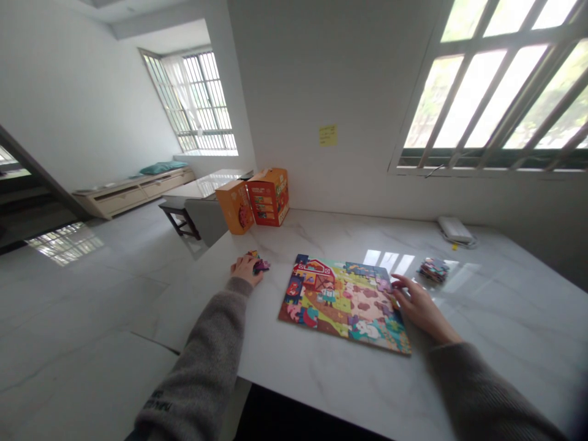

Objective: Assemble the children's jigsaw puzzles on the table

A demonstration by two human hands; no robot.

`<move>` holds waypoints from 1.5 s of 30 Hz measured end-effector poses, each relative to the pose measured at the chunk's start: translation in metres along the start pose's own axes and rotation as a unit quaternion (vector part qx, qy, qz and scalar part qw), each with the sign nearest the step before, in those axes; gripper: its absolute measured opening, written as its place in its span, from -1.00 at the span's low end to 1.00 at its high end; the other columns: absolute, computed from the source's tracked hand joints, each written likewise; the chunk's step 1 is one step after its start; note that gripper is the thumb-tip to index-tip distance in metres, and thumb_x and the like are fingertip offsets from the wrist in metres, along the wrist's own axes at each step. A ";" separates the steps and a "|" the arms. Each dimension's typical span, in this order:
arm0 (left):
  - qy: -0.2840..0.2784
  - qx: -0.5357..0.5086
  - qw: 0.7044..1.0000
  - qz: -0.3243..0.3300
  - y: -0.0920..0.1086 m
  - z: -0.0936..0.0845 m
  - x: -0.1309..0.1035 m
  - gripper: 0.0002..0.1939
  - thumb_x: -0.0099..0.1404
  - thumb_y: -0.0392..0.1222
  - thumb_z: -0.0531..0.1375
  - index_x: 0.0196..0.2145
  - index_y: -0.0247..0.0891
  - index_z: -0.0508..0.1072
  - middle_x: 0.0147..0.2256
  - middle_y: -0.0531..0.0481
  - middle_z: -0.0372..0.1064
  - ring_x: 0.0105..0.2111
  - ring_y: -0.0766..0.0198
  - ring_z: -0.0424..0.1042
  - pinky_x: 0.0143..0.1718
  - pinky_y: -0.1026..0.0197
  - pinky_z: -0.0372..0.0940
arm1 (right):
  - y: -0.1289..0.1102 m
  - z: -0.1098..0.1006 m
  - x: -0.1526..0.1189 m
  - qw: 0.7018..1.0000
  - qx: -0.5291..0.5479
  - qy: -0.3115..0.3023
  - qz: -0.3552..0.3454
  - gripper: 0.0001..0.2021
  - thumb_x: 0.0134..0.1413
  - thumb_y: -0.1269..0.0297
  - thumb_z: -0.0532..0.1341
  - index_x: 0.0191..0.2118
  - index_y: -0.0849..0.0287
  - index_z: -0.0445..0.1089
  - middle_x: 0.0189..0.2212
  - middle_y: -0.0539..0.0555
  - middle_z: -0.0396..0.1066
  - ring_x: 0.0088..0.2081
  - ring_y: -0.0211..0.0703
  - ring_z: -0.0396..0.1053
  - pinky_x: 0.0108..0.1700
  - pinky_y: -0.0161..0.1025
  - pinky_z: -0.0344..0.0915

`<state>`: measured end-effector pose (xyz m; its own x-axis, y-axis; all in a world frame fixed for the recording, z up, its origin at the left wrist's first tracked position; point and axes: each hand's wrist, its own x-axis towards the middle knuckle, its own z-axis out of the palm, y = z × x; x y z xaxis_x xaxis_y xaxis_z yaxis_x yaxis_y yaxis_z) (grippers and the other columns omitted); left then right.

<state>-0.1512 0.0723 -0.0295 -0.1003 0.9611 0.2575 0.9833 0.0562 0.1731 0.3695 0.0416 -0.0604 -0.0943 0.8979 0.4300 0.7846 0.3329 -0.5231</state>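
A farm-scene jigsaw puzzle (335,297) lies flat on the white marbled table, with a red barn, a spotted cow and a white animal on it. At its right edge is my right hand (416,304), thumb and fingers closed on a small dark purple puzzle piece (398,285), mostly hidden by the fingers. Left of the puzzle, my left hand (247,268) rests on the table with its fingers curled over several colourful puzzle pieces (261,265). Part of that pile is hidden under the hand.
A stack of puzzle pieces (433,270) stands beyond my right hand. Two orange boxes, a smaller one (235,207) and a larger one (271,197), stand at the table's back left. A white device (454,229) with a cord lies by the wall. A yellow note (327,135) hangs above.
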 end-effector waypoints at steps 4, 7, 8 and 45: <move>0.007 -0.002 1.000 -0.001 0.001 0.001 0.000 -0.59 0.13 -0.13 0.26 -0.04 -0.16 0.45 0.07 -0.15 0.33 0.10 -0.08 0.25 0.08 -0.05 0.20 | 0.000 -0.001 0.000 1.000 0.004 -0.002 0.004 -0.55 0.14 0.08 0.10 0.09 0.16 0.36 -0.19 0.22 0.54 -0.15 0.11 0.47 -0.05 0.04 0.36; 0.038 -0.010 0.999 0.026 0.006 -0.004 -0.002 -0.59 0.12 -0.12 0.27 -0.05 -0.19 0.44 0.06 -0.16 0.34 0.10 -0.07 0.26 0.11 -0.04 0.18 | 0.001 -0.002 0.001 1.000 0.013 0.001 0.009 -0.55 0.14 0.07 0.11 0.09 0.17 0.36 -0.18 0.23 0.53 -0.17 0.09 0.48 -0.09 0.00 0.38; 0.048 -0.017 0.998 0.042 0.009 -0.006 -0.002 -0.60 0.13 -0.13 0.27 -0.05 -0.19 0.43 0.04 -0.16 0.36 0.09 -0.06 0.28 0.11 -0.03 0.17 | 0.000 -0.003 0.002 1.000 0.015 0.005 0.010 -0.55 0.14 0.08 0.11 0.09 0.17 0.36 -0.17 0.24 0.53 -0.16 0.09 0.48 -0.09 0.00 0.39; 0.002 -0.533 0.810 0.244 0.187 -0.003 -0.069 -0.86 0.33 -0.28 0.13 -0.26 -0.29 0.50 -0.28 -0.07 0.46 -0.28 0.25 0.45 -0.23 0.23 0.36 | -0.163 0.033 -0.023 0.870 0.448 -0.149 0.144 -0.57 0.17 -0.13 0.19 -0.08 0.14 0.37 -0.47 0.01 0.46 -0.44 -0.14 0.46 -0.35 -0.18 0.44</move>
<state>0.0392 0.0154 -0.0119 0.2588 0.7977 0.5446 0.2167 -0.5974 0.7721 0.2235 -0.0240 -0.0095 -0.2325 0.9715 0.0456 0.0228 0.0523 -0.9984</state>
